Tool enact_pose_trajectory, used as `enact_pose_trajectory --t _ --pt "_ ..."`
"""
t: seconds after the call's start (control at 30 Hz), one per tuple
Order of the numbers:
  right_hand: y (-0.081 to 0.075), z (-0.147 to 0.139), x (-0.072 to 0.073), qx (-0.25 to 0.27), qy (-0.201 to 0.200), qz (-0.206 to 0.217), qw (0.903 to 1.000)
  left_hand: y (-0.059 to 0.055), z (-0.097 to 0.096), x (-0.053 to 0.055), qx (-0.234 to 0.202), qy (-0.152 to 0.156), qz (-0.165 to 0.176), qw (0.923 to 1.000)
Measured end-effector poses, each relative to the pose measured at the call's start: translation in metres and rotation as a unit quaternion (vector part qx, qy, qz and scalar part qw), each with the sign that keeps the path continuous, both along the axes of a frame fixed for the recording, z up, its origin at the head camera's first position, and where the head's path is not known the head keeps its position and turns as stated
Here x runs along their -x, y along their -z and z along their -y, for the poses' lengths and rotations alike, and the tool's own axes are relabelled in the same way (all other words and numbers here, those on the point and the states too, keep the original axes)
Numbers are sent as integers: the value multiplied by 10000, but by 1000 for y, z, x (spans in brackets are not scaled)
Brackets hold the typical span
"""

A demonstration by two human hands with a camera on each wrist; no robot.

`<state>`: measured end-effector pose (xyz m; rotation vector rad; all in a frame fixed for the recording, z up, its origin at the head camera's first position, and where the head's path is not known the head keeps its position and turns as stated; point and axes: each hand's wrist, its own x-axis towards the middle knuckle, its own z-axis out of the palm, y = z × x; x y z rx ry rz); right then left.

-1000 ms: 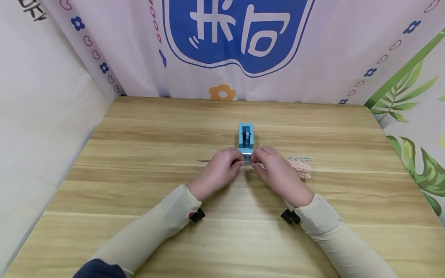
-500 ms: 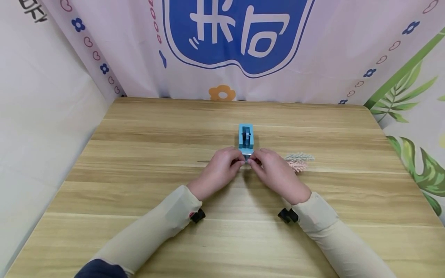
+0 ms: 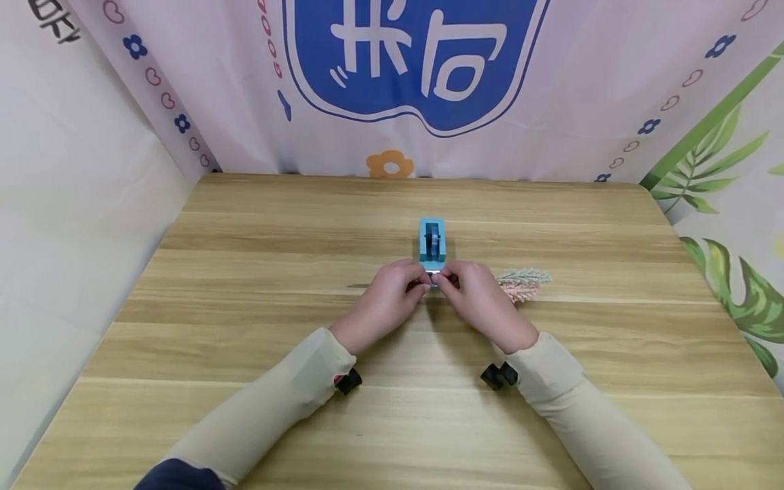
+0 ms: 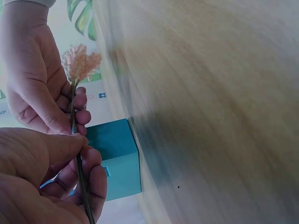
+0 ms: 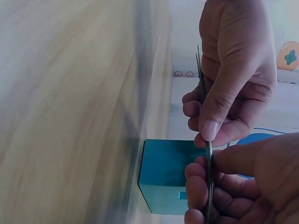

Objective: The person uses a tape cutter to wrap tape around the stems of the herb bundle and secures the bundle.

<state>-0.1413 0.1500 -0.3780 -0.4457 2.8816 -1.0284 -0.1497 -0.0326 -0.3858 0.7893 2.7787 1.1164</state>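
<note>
My left hand pinches the thin stems of the artificial flower sprigs between thumb and fingers. Right beside it, the right hand also pinches the stems, thumb and fingertips almost meeting those of the left. A fluffy pink flower head and a grey-green one stick out past the right hand. The bare stem ends point out to the left. Just beyond both hands stands a blue tape dispenser with a tape roll in it. A shiny patch shows on the stems between the fingertips in the right wrist view.
The wood-grain table spreads around the hands. A printed curtain hangs behind its far edge, with a pale wall covering on the left and a leaf-patterned one on the right. Small black cameras sit at both wrists.
The right hand has shifted slightly left, closer to the left hand. The flower heads have turned, so more of the grey-green one shows. My left hand stays nearly in place.
</note>
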Motion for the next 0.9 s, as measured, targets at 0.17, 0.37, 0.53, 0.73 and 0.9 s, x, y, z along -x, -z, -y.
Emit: enact_pose_trajectory --t 0.17,0.37,0.53,0.73,0.9 --pt "0 -1 1 58 16 69 10000 1 -1 0 74 -26 72 9999" --pt "-1 -2 1 28 63 126 9999 -2 0 0 242 -148 47 9996" --pt "-1 -2 1 34 32 133 9999 -6 4 2 193 -404 -63 9990" --pt "1 -2 1 110 44 100 9999 -9 7 10 64 -503 -96 9987" --pt "2 -1 1 246 76 143 9996 -10 7 19 160 -431 -158 9988"
